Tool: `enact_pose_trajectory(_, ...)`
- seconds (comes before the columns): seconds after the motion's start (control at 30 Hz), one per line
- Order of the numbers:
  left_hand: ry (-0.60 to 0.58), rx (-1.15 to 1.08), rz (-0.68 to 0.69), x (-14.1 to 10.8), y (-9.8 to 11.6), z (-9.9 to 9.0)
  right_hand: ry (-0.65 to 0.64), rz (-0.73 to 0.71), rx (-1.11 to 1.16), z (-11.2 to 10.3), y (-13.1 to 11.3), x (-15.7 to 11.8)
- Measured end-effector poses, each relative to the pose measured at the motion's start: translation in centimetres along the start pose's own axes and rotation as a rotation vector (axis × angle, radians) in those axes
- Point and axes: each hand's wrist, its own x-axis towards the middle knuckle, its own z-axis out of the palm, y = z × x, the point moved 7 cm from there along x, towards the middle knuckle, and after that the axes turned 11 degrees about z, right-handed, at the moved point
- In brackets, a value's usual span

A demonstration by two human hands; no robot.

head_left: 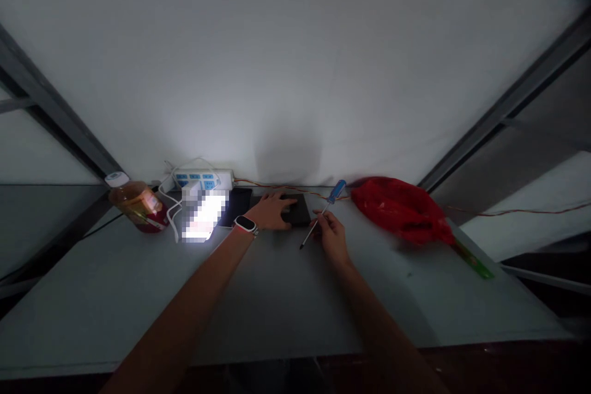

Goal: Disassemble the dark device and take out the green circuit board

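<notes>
Pale tabletop (115,301), left grip (272,209) open, flat on a black box (300,212), right grip (331,237) pinching a blue-handled screwdriver (326,208)

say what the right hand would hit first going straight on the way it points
The right hand would probably meet the black flat case first, near its right corner, though depth is unclear.
</notes>
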Motion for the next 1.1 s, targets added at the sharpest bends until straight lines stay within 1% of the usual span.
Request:
enact_pose_trajectory(0.07, 0.003, 0.041, -0.02, 0.0, 0.0, -0.1, 0.002, -0.005, 0.01, 0.0, 0.0, 0.0)
enact_pose_trajectory(0.13, 0.031, 0.095, -0.083, -0.4, 0.4, -0.2, 0.002, -0.005, 0.022, 0.0, -0.1, 0.0)
enact_pose_trajectory(0.23, 0.12, 0.166, -0.252, -1.6, 1.4, -0.5, 0.0, -0.004, 0.026, 0.0, -0.1, 0.1)
enact_pose_trajectory(0.33, 0.187, 0.168, -0.396, -3.1, 2.5, -0.4, -0.005, -0.019, 0.014, 0.1, -0.3, 0.0)
enact_pose_trajectory(0.4, 0.186, 0.182, -0.446, -4.0, 3.1, -0.2, -0.008, -0.02, 0.004, 0.2, -0.3, -0.1)
enact_pose_trajectory(0.5, 0.168, 0.221, -0.489, -5.0, 3.3, -0.1, -0.013, -0.011, -0.005, 0.3, -0.1, -0.2)
enact_pose_trajectory(0.53, 0.184, 0.24, -0.48, -5.2, 3.3, -0.3, -0.014, -0.01, -0.005, 0.4, -0.1, -0.3)
enact_pose_trajectory(0.57, 0.209, 0.26, -0.441, -5.1, 3.4, -0.5, -0.018, -0.008, -0.006, 0.5, 0.0, -0.3)
enact_pose_trajectory(0.6, 0.234, 0.273, -0.371, -4.9, 3.6, -0.6, -0.024, -0.006, -0.007, 0.6, 0.1, -0.4)
enact_pose_trajectory(0.67, 0.252, 0.264, -0.17, -4.0, 4.4, -0.4, -0.032, -0.001, -0.011, 0.8, 0.2, -0.4)
enact_pose_trajectory(0.73, 0.217, 0.219, -0.005, -3.2, 4.9, 0.4, -0.034, 0.004, -0.014, 0.9, 0.2, -0.4)
enact_pose_trajectory(0.77, 0.199, 0.198, 0.032, -2.9, 4.9, 0.8, -0.03, 0.005, -0.012, 0.8, 0.2, -0.4)
enact_pose_trajectory(0.87, 0.188, 0.158, 0.033, -2.5, 4.4, 1.9, -0.018, 0.009, -0.001, 0.6, 0.3, -0.3)
enact_pose_trajectory(0.93, 0.196, 0.135, 0.024, -2.5, 4.1, 2.2, -0.014, 0.012, 0.005, 0.5, 0.4, -0.2)
enact_pose_trajectory(1.0, 0.2, 0.115, 0.024, -2.4, 3.9, 2.2, -0.014, 0.015, 0.01, 0.5, 0.4, -0.1)
enact_pose_trajectory(1.1, 0.213, 0.091, 0.043, -1.7, 3.9, 1.6, -0.019, 0.015, 0.008, 0.6, 0.5, 0.0)
